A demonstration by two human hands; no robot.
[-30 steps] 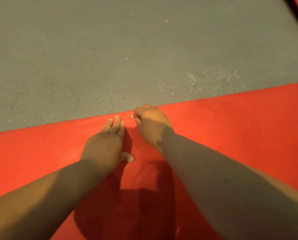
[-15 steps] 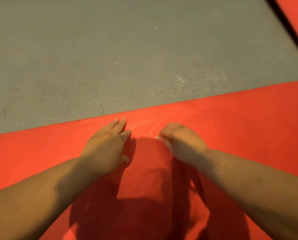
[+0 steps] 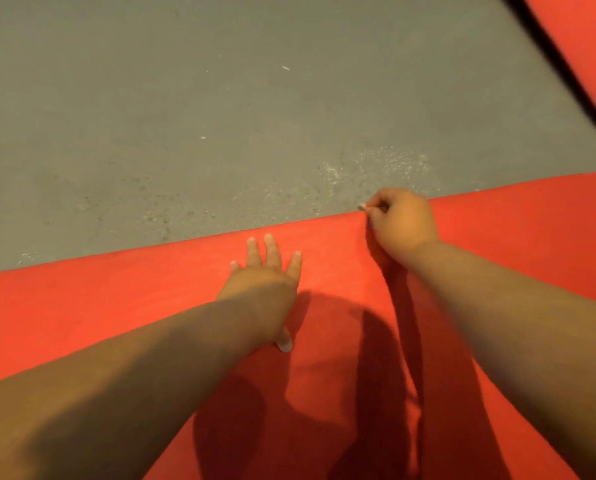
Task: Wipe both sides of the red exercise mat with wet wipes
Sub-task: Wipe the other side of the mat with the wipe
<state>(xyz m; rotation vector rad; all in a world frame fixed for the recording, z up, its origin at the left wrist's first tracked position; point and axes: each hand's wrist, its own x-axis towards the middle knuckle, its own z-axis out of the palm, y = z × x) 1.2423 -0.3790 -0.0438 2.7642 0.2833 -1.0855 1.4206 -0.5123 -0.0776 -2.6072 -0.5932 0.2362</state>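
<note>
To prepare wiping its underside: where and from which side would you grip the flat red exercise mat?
Probably the red exercise mat by its far long edge, from the grey floor side: lying flat, only that thin border can be pinched, near the right hand.

Seen from a head-worn camera, a person's left forearm (image 3: 133, 375) and right forearm (image 3: 514, 323) are bare along all of their visible length, from wrist to the frame's lower edge. The left hand (image 3: 260, 284) is bare too, its fingers (image 3: 272, 249) tipped with short, pale nails. Its thumbnail (image 3: 285, 345) is longer, rounded and glossy. The right hand (image 3: 404, 226) shows a small pale tip (image 3: 361, 206) at one fingertip that looks like a nail. Shadow darkens the near part of both forearms, while the hands are more brightly lit.
</note>
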